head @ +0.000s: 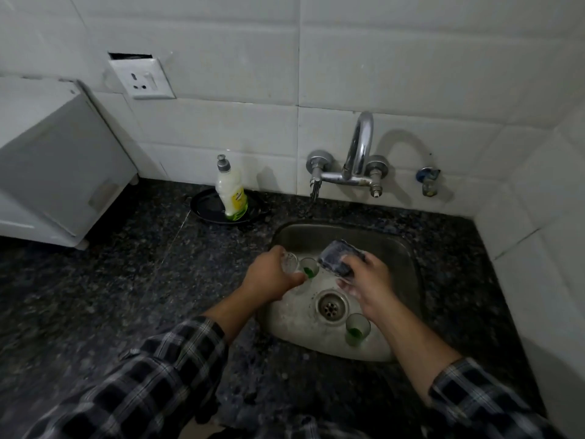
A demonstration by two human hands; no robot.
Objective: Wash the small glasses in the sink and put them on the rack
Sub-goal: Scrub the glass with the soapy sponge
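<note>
My left hand (269,275) grips a small clear glass (290,263) over the left side of the steel sink (408,267). A soapy dark scrub sponge (339,256) is held in my right hand (368,280) just right of that glass. Between the two hands, a second small glass (309,268) with a green mark stands on the sink floor. A third small glass (357,329) with green at its bottom stands at the front right of the sink, near the drain (330,307). No rack is in view.
A chrome wall tap (357,163) is above the sink. A dish soap bottle (230,193) stands in a black dish (205,205) on the dark granite counter (126,280). A white appliance (53,163) sits at far left. Tiled walls close in behind and right.
</note>
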